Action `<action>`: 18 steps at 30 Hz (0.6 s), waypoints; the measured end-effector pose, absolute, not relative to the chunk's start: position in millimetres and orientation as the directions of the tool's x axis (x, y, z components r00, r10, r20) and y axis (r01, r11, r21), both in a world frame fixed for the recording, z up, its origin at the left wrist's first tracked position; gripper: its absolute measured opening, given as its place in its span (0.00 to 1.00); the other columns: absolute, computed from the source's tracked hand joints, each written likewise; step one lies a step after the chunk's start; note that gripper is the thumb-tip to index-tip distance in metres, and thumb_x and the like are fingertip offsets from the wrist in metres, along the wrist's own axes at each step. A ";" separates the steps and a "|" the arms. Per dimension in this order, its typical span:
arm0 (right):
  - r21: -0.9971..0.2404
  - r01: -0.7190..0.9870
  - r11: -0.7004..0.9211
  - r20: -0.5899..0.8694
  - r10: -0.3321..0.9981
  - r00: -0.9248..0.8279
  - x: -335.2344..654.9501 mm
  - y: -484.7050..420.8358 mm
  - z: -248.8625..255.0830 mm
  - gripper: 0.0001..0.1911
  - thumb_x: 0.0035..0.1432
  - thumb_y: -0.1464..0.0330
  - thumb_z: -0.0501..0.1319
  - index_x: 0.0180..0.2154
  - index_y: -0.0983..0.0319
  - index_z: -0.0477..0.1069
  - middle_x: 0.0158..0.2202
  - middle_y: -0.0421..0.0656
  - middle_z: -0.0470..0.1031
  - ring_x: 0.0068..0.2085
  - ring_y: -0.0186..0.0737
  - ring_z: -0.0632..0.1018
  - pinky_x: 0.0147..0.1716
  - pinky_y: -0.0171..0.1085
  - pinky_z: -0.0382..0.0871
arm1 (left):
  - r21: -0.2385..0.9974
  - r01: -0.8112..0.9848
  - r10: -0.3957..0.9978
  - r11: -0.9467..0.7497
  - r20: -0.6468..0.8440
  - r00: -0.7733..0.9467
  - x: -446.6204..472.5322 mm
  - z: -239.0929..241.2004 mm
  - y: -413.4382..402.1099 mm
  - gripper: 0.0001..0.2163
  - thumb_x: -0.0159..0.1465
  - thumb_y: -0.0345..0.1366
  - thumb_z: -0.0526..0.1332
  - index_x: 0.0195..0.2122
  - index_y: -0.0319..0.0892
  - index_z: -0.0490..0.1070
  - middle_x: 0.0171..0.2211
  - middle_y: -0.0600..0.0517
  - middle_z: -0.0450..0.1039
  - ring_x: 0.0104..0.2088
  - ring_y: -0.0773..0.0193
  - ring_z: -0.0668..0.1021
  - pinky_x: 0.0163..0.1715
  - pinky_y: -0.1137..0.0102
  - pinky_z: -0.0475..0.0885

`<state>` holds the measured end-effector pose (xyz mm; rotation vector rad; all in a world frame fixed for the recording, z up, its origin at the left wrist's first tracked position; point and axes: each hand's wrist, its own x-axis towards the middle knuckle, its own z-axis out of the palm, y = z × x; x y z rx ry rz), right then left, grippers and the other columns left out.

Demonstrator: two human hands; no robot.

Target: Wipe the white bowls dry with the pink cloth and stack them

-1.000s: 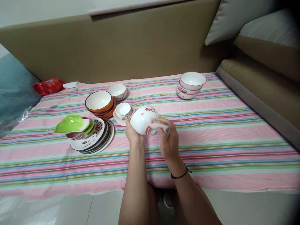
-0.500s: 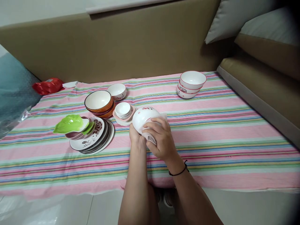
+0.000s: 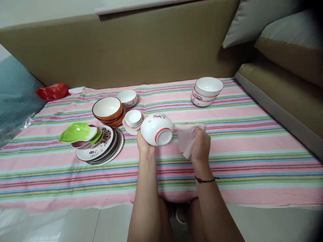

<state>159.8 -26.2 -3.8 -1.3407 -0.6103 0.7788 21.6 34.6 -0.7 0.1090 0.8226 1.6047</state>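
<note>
My left hand (image 3: 145, 144) grips a white bowl (image 3: 153, 131) with a small red floral print. The bowl is tilted so its underside and red-ringed foot face me; the fingers behind it are mostly hidden. To its right, apart from the bowl, my right hand (image 3: 202, 144) is closed round a pale pink cloth (image 3: 185, 137) that hangs down from the fingers. Just behind and left of the held bowl, small white dishes (image 3: 133, 117) sit stacked on pink and white ones.
Bowls with red rims (image 3: 209, 86) are stacked at the back right. On the left stand orange bowls (image 3: 107, 109), a white bowl (image 3: 127, 97), a pile of plates (image 3: 93, 151) and a green leaf-shaped dish (image 3: 77, 132). A red bundle (image 3: 52, 91) lies at the far left on the striped cloth (image 3: 239, 134).
My right hand has come off the bowl and moved right with the pink cloth. The bowl's foot now shows, and my left hand still holds it in nearly the same place.
</note>
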 end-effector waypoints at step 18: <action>-0.839 0.344 0.423 0.531 0.774 0.345 136.3 -23.5 -1.8 0.24 0.67 0.64 0.44 0.61 0.56 0.64 0.63 0.44 0.66 0.65 0.45 0.63 0.65 0.52 0.55 | 0.722 -0.671 0.832 0.169 -0.469 -0.295 47.1 5.8 16.4 0.09 0.53 0.38 0.63 0.27 0.38 0.68 0.21 0.55 0.68 0.21 0.66 0.73 0.26 0.70 0.68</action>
